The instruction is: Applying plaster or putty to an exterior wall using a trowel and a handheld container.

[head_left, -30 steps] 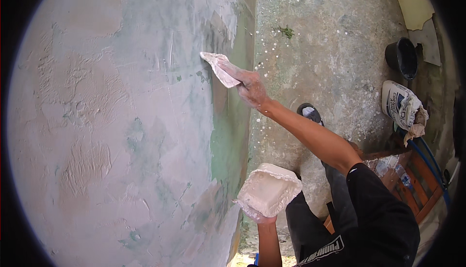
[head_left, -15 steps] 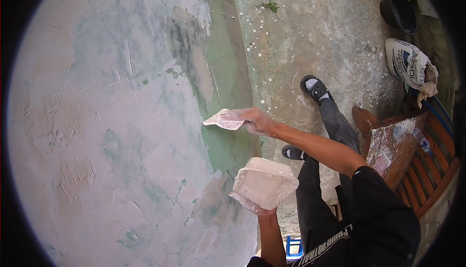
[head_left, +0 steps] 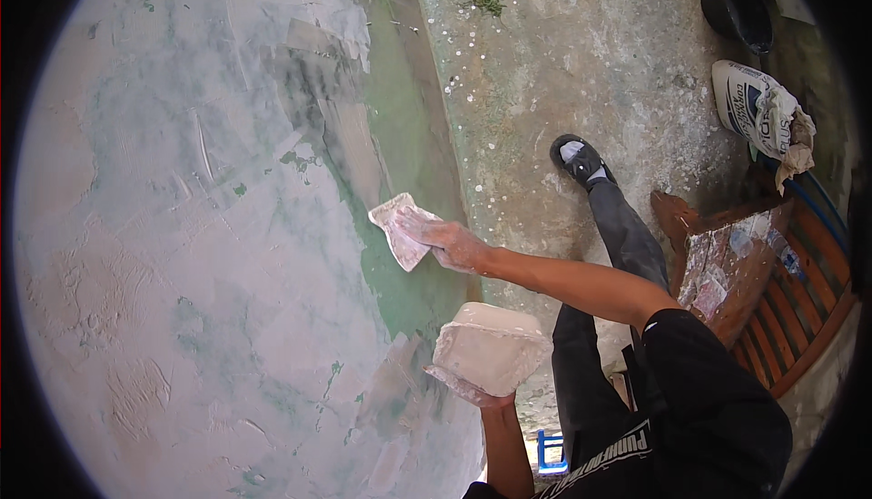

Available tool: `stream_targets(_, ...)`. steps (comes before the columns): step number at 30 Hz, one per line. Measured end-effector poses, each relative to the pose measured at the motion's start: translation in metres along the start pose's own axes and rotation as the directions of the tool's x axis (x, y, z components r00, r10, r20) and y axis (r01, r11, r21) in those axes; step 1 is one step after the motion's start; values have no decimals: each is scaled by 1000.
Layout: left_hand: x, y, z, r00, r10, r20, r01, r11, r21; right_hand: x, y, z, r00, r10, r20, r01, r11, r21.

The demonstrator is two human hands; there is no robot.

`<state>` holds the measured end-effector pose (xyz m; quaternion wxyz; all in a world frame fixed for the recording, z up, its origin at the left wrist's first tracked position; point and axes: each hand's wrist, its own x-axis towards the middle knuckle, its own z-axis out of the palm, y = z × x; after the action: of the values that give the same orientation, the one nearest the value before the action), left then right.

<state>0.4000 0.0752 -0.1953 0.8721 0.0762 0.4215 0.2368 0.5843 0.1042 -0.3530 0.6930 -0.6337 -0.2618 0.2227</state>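
Observation:
My right hand [head_left: 454, 245] grips a flat, putty-smeared spreader [head_left: 403, 237], its broad face turned to view. The spreader lies over the bare green strip low on the wall [head_left: 227, 254]; whether its edge touches the surface I cannot tell. Below it, my left hand [head_left: 472, 392] holds a pale square tub [head_left: 500, 317] from underneath, its fingers along the near left side. Whitish putty coats the tub's rim and inside. Pale, uneven putty covers most of the wall, with green patches showing through.
Right of the wall runs a paint-spotted concrete floor [head_left: 545, 72], where my sandalled foot [head_left: 581, 161] rests. A black bucket [head_left: 738, 13], an opened white sack [head_left: 758, 108] and a wooden slatted bench [head_left: 790, 317] stand at the right. Something blue [head_left: 550, 454] shows near my legs.
My right hand has come slightly down and left, and the spreader has turned from nearly edge-on to broad face. The tub stays in my left hand. The whole view has shifted a little.

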Motion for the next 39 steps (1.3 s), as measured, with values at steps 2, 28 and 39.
stream_targets(2,5,-6,6,999,22,-38,-16,987,157,-28,5,-11,999,-12,50,10,999,41)
stream_targets(28,12,-40,17,996,81,-43,-81,997,-7,32,17,-56,969,132,-208,-110,987,116)
stream_targets(39,-44,-7,-32,998,55,-43,-58,995,-81,-39,-2,62,981,59,-184,-75,994,-82)
